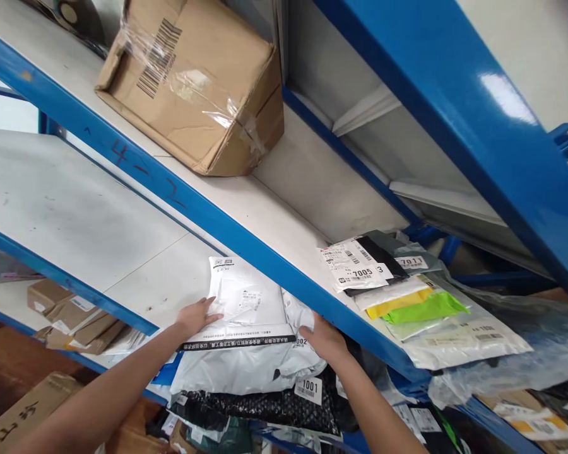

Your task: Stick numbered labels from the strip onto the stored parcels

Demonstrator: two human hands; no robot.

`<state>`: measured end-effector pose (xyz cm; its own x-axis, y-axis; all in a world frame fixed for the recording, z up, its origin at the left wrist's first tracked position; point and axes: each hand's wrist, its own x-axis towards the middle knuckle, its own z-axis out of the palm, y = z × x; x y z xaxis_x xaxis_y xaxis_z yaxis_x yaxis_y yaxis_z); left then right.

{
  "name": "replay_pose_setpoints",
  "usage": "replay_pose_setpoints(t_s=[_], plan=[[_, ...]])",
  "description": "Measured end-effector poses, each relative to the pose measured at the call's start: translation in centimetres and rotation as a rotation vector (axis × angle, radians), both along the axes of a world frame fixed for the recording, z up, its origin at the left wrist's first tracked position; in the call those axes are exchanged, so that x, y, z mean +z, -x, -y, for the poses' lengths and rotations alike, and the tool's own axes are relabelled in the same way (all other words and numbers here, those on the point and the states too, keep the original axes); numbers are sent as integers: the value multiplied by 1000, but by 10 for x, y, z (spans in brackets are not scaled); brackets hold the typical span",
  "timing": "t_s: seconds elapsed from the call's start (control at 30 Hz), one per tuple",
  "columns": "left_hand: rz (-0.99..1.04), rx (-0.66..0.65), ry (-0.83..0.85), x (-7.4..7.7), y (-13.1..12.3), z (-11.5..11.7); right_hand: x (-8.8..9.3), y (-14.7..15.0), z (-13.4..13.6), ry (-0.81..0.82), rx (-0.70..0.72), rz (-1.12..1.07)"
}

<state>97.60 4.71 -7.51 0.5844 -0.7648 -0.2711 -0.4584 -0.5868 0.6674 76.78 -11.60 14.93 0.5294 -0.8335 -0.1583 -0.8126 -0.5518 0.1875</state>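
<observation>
A white plastic mailer (250, 299) with a printed label and a black strip of text lies on a stack of parcels on the middle shelf. My left hand (196, 318) grips its left edge, the thumb on top and some fingers hidden. At the right side of the stack, my right hand (325, 335) is closed on a smaller white packet (291, 309), whose tag partly reads 002. Below them are a greyish-white bag (227, 373) and a black bubble-wrap parcel (255, 407) with a tag (309, 389) reading 1001.
A taped cardboard box (194, 82) stands on the upper shelf behind a blue beam (146, 173) marked 4-2. More mailers (360, 268) are piled at right, one tagged 7005. Small brown boxes (76, 312) sit on a lower shelf at left. A blue beam (430, 94) crosses overhead.
</observation>
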Motion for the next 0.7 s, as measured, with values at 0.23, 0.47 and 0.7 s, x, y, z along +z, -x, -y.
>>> replay_pose_setpoints(t_s=[0.23, 0.47, 0.7], plan=[[-62, 0, -29, 4, -9, -6, -45, -52, -50, 45, 70, 44], [-94, 118, 17, 7, 10, -11, -45, -66, -35, -173, -28, 113], [-121, 278, 38, 14, 22, -8, -49, -45, -56, -86, -6, 2]])
